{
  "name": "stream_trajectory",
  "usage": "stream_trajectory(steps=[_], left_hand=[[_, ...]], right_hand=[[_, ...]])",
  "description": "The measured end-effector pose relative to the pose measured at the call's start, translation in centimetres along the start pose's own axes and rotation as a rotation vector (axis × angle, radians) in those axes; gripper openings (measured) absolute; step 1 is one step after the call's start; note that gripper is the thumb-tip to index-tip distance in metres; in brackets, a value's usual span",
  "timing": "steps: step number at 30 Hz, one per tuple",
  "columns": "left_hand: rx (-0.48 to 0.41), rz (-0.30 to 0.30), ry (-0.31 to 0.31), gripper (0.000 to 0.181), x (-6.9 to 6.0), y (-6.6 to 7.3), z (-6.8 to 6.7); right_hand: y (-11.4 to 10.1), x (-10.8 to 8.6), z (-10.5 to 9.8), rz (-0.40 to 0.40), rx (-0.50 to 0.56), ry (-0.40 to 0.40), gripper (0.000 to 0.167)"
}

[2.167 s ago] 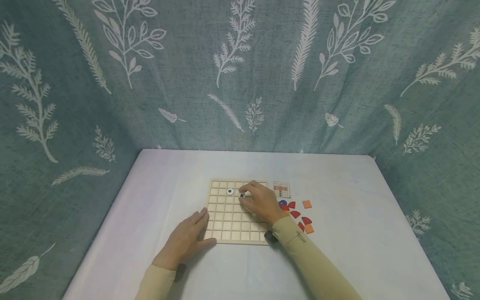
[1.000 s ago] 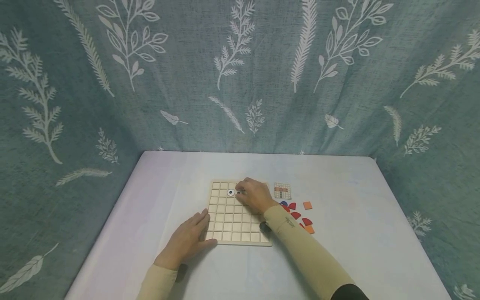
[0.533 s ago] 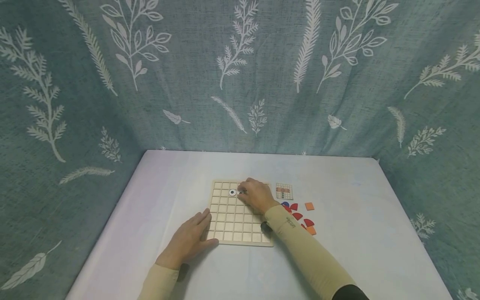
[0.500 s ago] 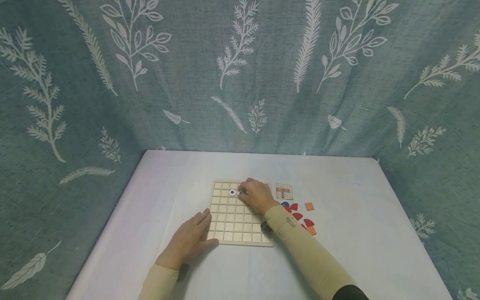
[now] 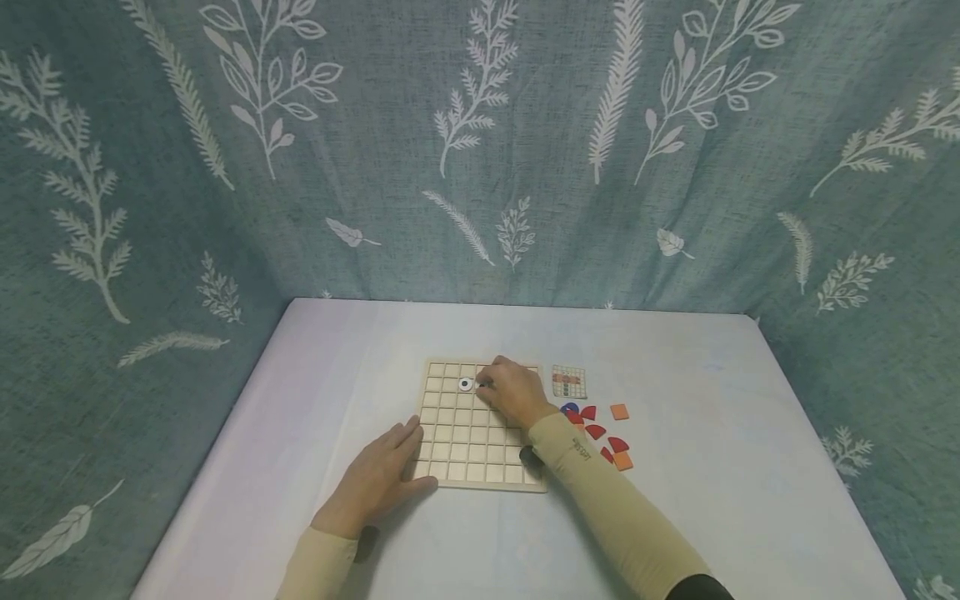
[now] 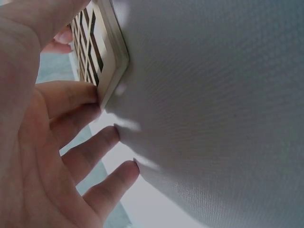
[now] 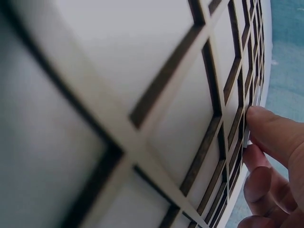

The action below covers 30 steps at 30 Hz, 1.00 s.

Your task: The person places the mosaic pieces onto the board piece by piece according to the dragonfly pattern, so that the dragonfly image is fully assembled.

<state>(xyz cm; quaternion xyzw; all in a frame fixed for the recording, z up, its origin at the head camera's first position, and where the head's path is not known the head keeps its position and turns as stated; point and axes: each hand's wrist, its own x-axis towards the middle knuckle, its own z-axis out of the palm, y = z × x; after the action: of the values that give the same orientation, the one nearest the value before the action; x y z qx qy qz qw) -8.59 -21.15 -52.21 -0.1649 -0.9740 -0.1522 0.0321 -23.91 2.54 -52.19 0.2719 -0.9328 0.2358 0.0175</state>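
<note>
Nearest to you, your tan left sleeve (image 5: 318, 567) and right sleeve (image 5: 611, 500) come in from the near side of the grid board (image 5: 463, 434), which lies flat on the white table (image 5: 712, 442). Your left hand (image 5: 375, 475) is at the board's near left corner, holding nothing, its fingers relaxed and fairly wide; the left wrist view shows fingertips against the board's edge and others down on the table just beside it. Farther up, past the board's middle, your right hand (image 5: 513, 390) reaches over from the right, thumb and finger narrow in a pinch on a small white-and-black disc (image 5: 481, 385). That disc is right at your fingertips, mostly covered by them, in the board's second row from the far edge; you cannot tell from here whether it sits fully down in its square. Just left of it, apart from your fingers, an eye disc (image 5: 466, 384) lies in the same row of the board. To the right of the board, past your right wrist, lie red quarter-round pieces (image 5: 618, 444), orange squares (image 5: 622, 460) and a blue piece (image 5: 570, 407), with a small pattern card (image 5: 568, 382) beside the board's far right part. Well beyond the board hangs a teal leaf-print curtain (image 5: 375, 208)
</note>
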Motion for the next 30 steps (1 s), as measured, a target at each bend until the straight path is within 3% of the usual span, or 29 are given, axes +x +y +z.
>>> stream_trajectory(steps=[11, 16, 23, 30], left_hand=[[-0.007, 0.002, -0.006, 0.087, 0.1, 0.0, 0.0], [-0.012, 0.006, -0.005, 0.088, 0.1, 0.0, 0.1], [-0.022, 0.016, 0.005, 0.087, -0.1, 0.0, -0.1], [-0.012, 0.023, 0.015, 0.088, -0.1, -0.2, 0.1]], right_hand=[[0.2, -0.9, -0.3, -0.065, -0.007, -0.003, 0.023], [0.7, -1.7, -0.7, -0.087, 0.023, 0.04, 0.023], [1.5, -3.6, -2.1, 0.02, 0.096, 0.115, 0.02], [3.3, -6.3, -4.0, 0.048, 0.052, 0.178, 0.022]])
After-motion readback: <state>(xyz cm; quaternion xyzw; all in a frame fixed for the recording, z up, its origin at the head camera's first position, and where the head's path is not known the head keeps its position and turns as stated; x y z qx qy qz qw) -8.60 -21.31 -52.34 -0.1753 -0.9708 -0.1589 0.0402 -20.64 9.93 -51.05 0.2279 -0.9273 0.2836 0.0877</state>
